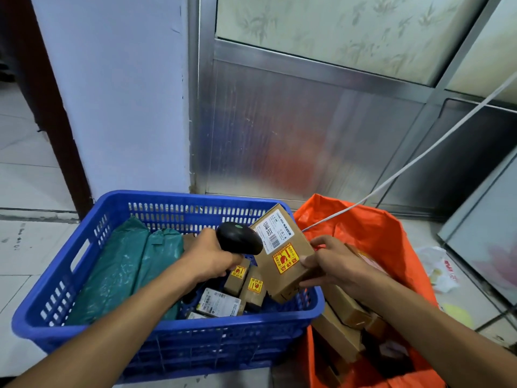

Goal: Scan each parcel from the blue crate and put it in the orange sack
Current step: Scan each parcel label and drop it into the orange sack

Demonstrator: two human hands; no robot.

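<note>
Scanner aimed at a held box, between the crate and the sack.

The blue crate point(92, 236) sits on the floor at left, holding green plastic mailers point(123, 273) and several small cardboard boxes point(246, 284). Above it the left hand point(207, 261) is wrapped around the handle of a black scanner point(237, 238), whose head points right, close to the label of a brown parcel point(282, 253). The right hand point(338, 264) grips that parcel by its lower end, thumb on the labelled face, holding it tilted over the crate's right rim. Just right stands the open orange sack point(372, 236), with more cardboard boxes point(341, 326) inside. A white cord point(419, 161) runs up to the right.
</note>
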